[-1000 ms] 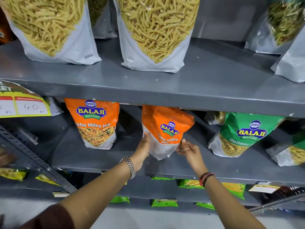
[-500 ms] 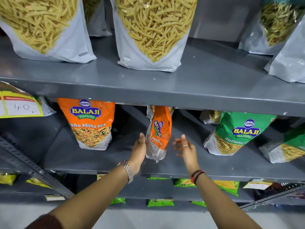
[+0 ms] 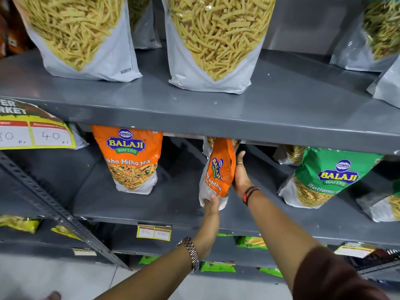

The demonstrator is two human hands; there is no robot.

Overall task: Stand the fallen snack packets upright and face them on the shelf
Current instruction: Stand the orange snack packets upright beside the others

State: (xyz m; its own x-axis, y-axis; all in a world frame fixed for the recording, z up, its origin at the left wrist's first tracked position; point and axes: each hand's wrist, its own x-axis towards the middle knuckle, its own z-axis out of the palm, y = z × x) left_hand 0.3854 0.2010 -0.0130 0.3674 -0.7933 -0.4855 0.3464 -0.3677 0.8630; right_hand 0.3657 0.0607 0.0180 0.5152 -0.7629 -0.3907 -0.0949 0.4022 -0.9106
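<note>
Orange pkt upright on mid shelf, turned edge-on, btwn my hands. Left hand grips its bottom; right hand lies flat, open, against its right side.

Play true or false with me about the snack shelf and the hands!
1. Both hands touch the orange packet in the middle. True: the left hand is at its bottom, the right hand against its side.
2. That packet faces straight forward. False: it is turned sideways.
3. The green packet sits left of the orange ones. False: it is on the right.
4. The other orange packet stands upright, front showing. True.
5. The left wrist wears a metal watch. True.
</note>
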